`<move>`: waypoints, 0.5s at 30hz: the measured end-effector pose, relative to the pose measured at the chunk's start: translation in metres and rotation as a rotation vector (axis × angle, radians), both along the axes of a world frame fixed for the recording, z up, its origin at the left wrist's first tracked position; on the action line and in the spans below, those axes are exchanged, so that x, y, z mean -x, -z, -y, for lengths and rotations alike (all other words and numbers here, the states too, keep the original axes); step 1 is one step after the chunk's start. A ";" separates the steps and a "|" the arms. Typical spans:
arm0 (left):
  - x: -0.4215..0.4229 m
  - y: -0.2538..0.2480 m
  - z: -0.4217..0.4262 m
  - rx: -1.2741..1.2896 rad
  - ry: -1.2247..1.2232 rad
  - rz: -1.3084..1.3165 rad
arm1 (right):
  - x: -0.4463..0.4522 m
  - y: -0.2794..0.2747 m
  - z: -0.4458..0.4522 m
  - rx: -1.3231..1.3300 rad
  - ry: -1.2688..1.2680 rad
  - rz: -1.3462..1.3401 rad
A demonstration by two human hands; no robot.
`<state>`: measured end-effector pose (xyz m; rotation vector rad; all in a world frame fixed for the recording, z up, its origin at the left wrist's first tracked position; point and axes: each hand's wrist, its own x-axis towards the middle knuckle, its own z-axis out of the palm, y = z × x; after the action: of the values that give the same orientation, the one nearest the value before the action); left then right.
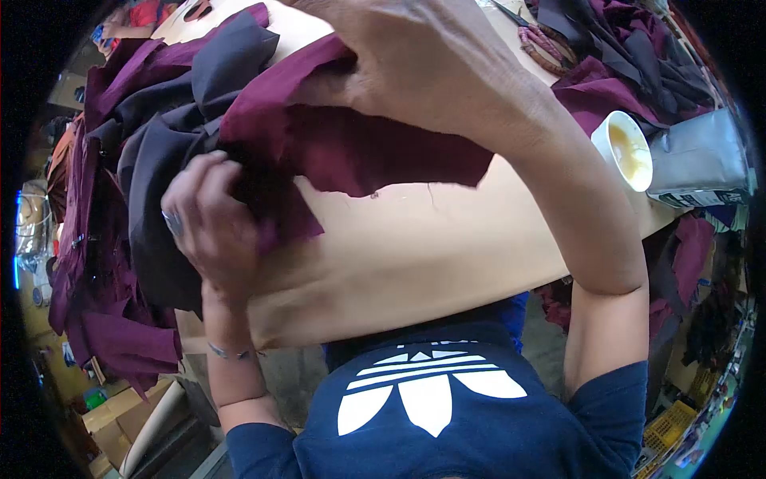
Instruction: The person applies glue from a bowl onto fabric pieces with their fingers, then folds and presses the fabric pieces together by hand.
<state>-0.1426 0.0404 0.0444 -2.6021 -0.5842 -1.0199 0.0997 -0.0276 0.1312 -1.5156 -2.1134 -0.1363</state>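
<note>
**Maroon cloth (375, 152) above the tabletop (447, 239)**

Upper centre, the right hand (423, 64) has its fingers closed on it — likely so its edge hangs free. At left, the left hand (211, 215) curls, blurred, by dark cloth (155, 176) — grip unclear.

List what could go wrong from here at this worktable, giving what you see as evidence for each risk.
The open cup of yellowish stuff sits close beside the right forearm; a sideways swing might tip it.
Maroon cloth hangs over the table edge on the left, so its weight could drag pieces off.
The scissors lie near loose fabric and might snag it.
</note>
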 end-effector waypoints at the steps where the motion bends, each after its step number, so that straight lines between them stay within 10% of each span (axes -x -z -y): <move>1: -0.010 0.003 0.012 -0.036 0.206 0.052 | 0.002 -0.009 -0.004 0.108 -0.050 -0.054; 9: -0.044 0.033 0.020 0.280 0.227 0.226 | 0.020 0.009 -0.015 -0.298 -0.034 0.063; 11: -0.037 0.043 0.015 0.796 0.480 0.732 | 0.000 -0.015 0.001 -0.067 -0.304 -0.127; 15: -0.041 0.052 0.010 1.403 0.384 0.726 | 0.005 -0.009 0.003 -0.218 -0.266 0.024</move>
<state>-0.1014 0.0308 -0.0074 -3.4519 -1.3837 -2.3757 0.0946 -0.0309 0.1407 -1.1039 -2.2159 -0.2789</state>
